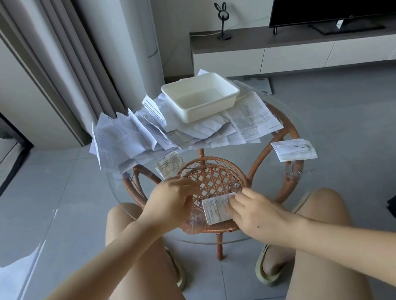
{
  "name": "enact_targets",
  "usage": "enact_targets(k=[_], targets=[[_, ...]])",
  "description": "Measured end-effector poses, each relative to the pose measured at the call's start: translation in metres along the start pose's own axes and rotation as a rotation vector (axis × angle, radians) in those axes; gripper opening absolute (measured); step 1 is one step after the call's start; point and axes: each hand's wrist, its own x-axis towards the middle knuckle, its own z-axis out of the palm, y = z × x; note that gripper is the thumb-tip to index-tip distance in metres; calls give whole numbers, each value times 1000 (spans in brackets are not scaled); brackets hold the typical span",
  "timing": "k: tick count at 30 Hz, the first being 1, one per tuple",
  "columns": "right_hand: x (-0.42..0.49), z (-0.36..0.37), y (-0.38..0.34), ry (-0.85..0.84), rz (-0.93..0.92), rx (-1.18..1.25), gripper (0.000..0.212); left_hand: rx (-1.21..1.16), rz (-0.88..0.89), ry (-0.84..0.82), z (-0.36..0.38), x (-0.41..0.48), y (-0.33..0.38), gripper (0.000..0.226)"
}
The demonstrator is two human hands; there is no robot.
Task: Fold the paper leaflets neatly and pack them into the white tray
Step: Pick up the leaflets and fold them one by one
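One folded leaflet (216, 210) lay on glass table (248, 150) | right hand (256, 209) pinched its right edge | left hand (171, 201) beside it, fingers loose, empty | white tray (211, 111) sat on leaflet pile (123, 140)

white tray (200, 98), white black-printed leaflets (123, 140), orange-brown lattice-woven rattan table (215, 180), grey floor tiles (352, 106).

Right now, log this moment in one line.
left hand open above glass table | right hand holds folded leaflet at near edge | white tray empty, atop unfolded leaflets
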Motion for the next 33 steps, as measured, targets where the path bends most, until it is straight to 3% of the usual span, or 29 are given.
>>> enact_targets(k=[3, 4, 7, 12, 15, 17, 19, 25, 29, 33], targets=[[6, -2, 1, 34, -41, -18, 16, 130, -234, 115, -1, 12, -11, 25], [10, -2, 4, 73, -18, 3, 9, 129, -327, 94, 0, 14, -16, 27], [19, -1, 16, 190, 159, 176, 19, 148, -458, -14, 7, 17, -34, 32], [17, -18, 27, 200, 675, 709, 13, 296, -390, -101, 11, 20, -59, 17], [13, -24, 38, 49, 1012, 1285, 13, 357, -397, -253, 8, 26, -59, 23], [10, -28, 43, 38, 1129, 1576, 15, 393, -392, -324, 5, 30, -61, 19], [6, -29, 45, 50, 1200, 1696, 15, 403, -379, -365, 3, 35, -62, 19], [-18, -29, 59, 94, 1323, 1524, 13, 449, -412, -353, 1, 45, -45, 25], [-50, -32, 108, 259, 1434, 1491, 8, 397, -446, -139, -4, 52, -35, 23], [-71, -23, 166, 364, 1425, 1271, 12, 226, -323, 148, -14, 76, -6, 18]])
